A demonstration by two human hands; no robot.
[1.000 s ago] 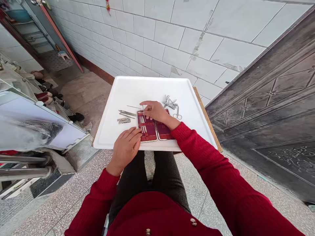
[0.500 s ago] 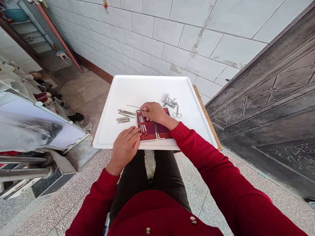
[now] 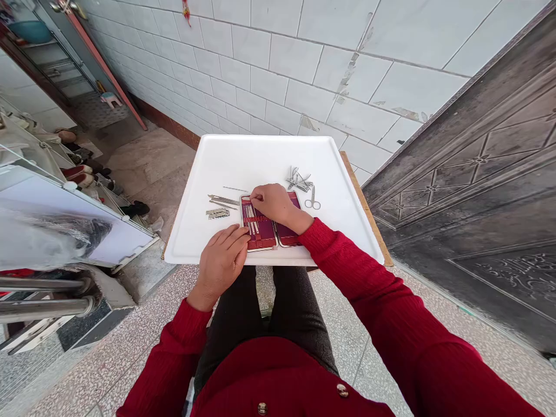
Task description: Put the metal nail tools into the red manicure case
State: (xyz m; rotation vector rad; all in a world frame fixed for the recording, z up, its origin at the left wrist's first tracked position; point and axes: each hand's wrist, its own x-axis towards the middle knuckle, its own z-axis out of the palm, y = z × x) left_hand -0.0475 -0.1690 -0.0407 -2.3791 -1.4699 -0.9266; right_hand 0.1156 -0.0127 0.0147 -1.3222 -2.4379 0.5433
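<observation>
the left hand (image 3: 221, 255) lies palm down at the left edge of an open maroon case (image 3: 266, 236), fingers loosely stretched with their tips on its border, clasping nothing that shows. the right hand (image 3: 275, 204) reaches over the upper part of the case, thumb and forefinger drawn together in a pinch near the top edge; the hand hides the spot, so i cannot tell whether anything is between them. the case lies spread on a white tray (image 3: 260, 159), close to the side nearest the person. in its left half, slim metal tools (image 3: 251, 215) sit side by side under a red strap of loops. left of the case are long flat metal tools (image 3: 223, 200), with metal clippers (image 3: 217, 214) nearer the person and a thin rod (image 3: 235, 189) farther off. to the right, a heap of silvery implements (image 3: 299, 180) lies just beyond small scissors (image 3: 313, 202), whose finger rings face the person. a tiled wall (image 3: 256, 75) rises behind the tray, and a dark patterned panel (image 3: 478, 174) stands at the right
</observation>
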